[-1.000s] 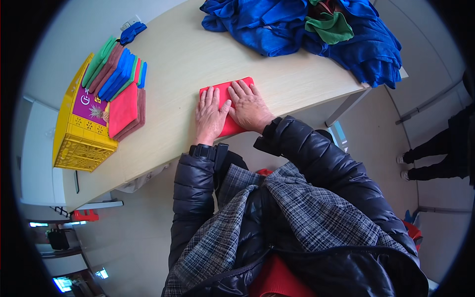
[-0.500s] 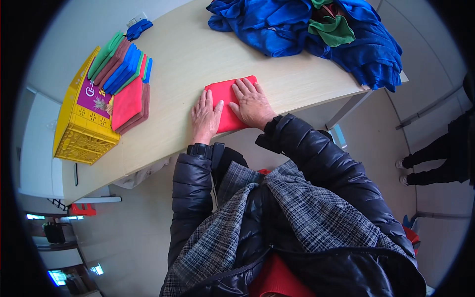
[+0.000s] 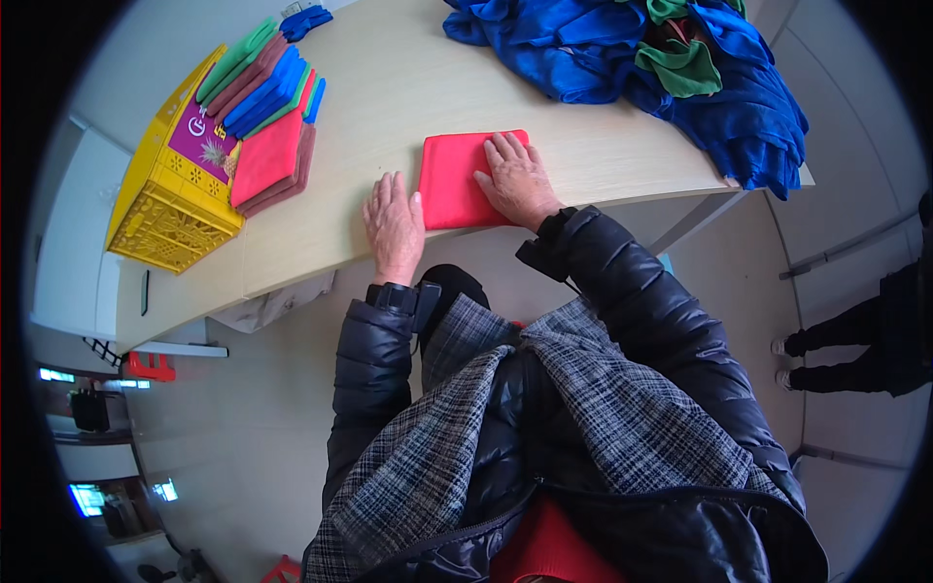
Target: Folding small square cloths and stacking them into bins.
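A red cloth [image 3: 452,185], folded into a neat flat square, lies at the near edge of the pale wooden table [image 3: 389,102]. My right hand [image 3: 520,183] rests flat on its right side, fingers stretched out. Just beside the cloth's left edge, my left hand [image 3: 395,225] is laid on the table with straight fingers, its thumb close to the cloth. Neither hand grips anything.
At left stands a yellow plastic crate [image 3: 180,219], with stacked folded cloths [image 3: 267,160] in red, brown, blue and green beside it. A heap of crumpled blue cloths [image 3: 583,49] with green ones covers the far right. A person's legs [image 3: 846,340] show at right.
My left hand has slid off the red cloth onto the table at its left. My right hand stays on the cloth. The whole view has shifted slightly.
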`<action>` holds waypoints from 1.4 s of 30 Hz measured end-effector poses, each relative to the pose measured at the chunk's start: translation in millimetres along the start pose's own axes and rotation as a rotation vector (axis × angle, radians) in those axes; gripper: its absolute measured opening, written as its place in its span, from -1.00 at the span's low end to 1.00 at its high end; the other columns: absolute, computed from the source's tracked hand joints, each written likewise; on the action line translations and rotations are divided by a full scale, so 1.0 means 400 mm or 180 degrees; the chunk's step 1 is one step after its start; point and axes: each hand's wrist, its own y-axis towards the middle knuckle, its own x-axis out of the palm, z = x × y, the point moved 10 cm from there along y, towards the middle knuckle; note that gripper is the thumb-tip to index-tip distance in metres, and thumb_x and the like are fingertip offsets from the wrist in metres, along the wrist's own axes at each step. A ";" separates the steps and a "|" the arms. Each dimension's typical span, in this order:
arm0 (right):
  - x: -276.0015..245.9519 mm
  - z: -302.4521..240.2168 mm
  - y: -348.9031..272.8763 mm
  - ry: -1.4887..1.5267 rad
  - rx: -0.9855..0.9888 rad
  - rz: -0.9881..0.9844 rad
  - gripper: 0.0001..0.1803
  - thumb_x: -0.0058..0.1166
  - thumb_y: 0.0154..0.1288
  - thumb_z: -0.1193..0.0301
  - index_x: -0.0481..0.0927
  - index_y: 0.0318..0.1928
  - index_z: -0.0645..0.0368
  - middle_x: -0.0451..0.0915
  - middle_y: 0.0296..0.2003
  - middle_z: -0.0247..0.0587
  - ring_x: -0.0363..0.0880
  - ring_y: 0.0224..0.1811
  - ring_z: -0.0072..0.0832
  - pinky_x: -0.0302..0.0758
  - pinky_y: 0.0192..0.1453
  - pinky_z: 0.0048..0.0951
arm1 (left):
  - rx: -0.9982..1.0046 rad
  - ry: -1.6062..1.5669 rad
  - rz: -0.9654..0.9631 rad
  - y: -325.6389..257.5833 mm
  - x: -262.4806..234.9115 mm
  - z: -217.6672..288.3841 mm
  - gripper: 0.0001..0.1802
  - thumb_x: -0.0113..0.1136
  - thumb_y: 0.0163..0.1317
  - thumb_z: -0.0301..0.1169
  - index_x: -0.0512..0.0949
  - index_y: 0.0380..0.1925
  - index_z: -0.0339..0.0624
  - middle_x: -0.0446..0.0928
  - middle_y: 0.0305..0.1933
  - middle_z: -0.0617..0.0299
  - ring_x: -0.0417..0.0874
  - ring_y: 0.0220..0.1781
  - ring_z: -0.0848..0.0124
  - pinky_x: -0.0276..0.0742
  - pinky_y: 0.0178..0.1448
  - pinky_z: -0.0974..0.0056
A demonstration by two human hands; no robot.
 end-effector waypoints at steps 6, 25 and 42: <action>-0.007 -0.056 -0.028 0.0320 -0.0305 0.0095 -0.33 -0.21 0.53 0.03 0.27 0.45 0.21 0.23 0.47 0.01 0.07 0.57 -0.08 -0.03 0.61 -0.04 | 0.1172 -0.0333 0.0560 -0.111 -0.039 0.213 -0.36 0.03 0.44 -0.08 0.33 0.37 -0.27 0.29 0.47 -0.03 0.24 0.53 0.08 0.03 0.61 -0.06; 0.023 -0.032 0.003 0.0209 -0.0512 -0.0041 -0.37 -0.20 0.53 0.06 0.30 0.45 0.14 0.23 0.48 -0.05 0.07 0.57 -0.12 -0.01 0.60 -0.02 | 0.1564 -0.0140 0.0441 -0.102 -0.038 0.229 -0.33 0.18 0.35 -0.15 0.32 0.38 -0.24 0.28 0.48 0.01 0.21 0.55 0.11 0.00 0.62 -0.05; 0.031 -0.077 -0.001 0.0016 -0.0375 -0.0199 -0.20 -0.07 0.38 0.03 0.19 0.50 0.21 0.12 0.53 0.02 -0.04 0.61 -0.02 -0.09 0.62 0.06 | 0.1249 -0.0964 0.0112 0.009 0.019 0.224 -0.21 -0.23 0.50 0.16 0.21 0.46 -0.26 0.24 0.51 -0.05 0.18 0.57 0.06 -0.01 0.61 -0.01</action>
